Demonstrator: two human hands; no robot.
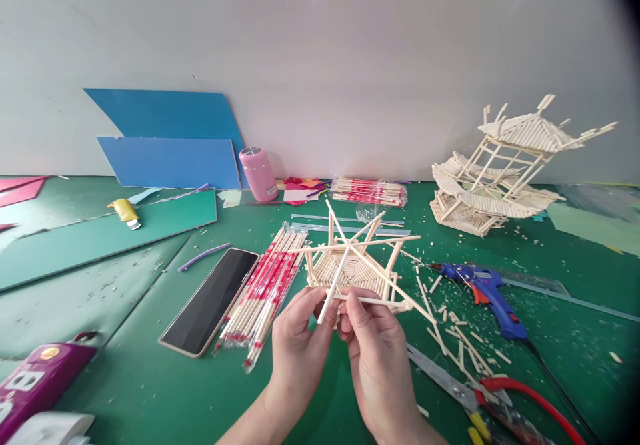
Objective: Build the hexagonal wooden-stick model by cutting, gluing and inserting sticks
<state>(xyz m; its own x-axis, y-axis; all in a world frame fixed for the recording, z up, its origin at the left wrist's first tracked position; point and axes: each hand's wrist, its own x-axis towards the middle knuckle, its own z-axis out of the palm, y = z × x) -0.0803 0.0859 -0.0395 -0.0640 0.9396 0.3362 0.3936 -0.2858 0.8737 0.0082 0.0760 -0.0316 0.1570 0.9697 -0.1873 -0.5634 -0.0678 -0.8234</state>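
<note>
Head view: the left hand (pixel 299 333) and right hand (pixel 373 345), at six o'clock on the green table (pixel 150 378), pinched the near edge of a stick roof frame (pixel 355 265). Its long center stick (pixel 336 284) ran from seven toward one o'clock. A glue gun (pixel 487 290) lay at three o'clock.

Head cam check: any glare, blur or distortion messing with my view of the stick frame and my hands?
Head view: even daylight, soft shadows only; both hands, left and right, and the stick frame are sharp. The wide lens bows the white backboard and darkens the right corners. The phone screen shows mild sheen, no glare.
</note>
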